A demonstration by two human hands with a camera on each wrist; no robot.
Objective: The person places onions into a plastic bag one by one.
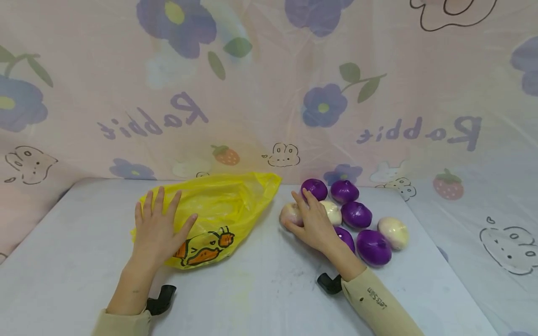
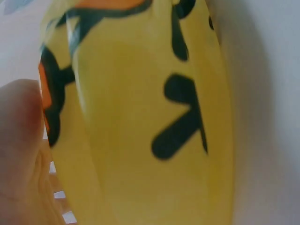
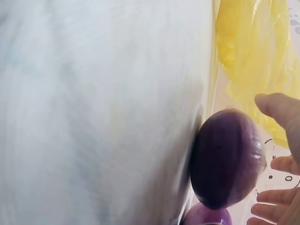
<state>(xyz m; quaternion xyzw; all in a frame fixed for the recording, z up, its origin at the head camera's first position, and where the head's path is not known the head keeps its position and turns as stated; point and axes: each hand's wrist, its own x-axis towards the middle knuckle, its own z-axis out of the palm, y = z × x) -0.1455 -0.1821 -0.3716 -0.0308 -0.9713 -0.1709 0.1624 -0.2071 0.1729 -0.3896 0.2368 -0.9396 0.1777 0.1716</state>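
Observation:
A yellow plastic bag (image 1: 214, 205) with a printed duck face lies flattened on the left half of the table. My left hand (image 1: 157, 228) is over its left side, fingers spread and straight. In the left wrist view, the thumb (image 2: 18, 126) shows beside the printed yellow plastic (image 2: 126, 122). On the right, my right hand (image 1: 315, 224) reaches over a group of onions, its thumb and fingers extended across a whitish onion (image 1: 290, 213). Near its fingertips sits a purple onion (image 1: 314, 189). The right wrist view shows a purple onion (image 3: 227, 159) below the spread fingers (image 3: 276, 197).
More purple onions (image 1: 356, 215) and another pale onion (image 1: 392, 232) lie to the right of my right hand. A patterned cloth (image 1: 260, 93) hangs behind the white table (image 1: 260, 298). Black curved pieces (image 1: 161, 299) show beside both wrists.

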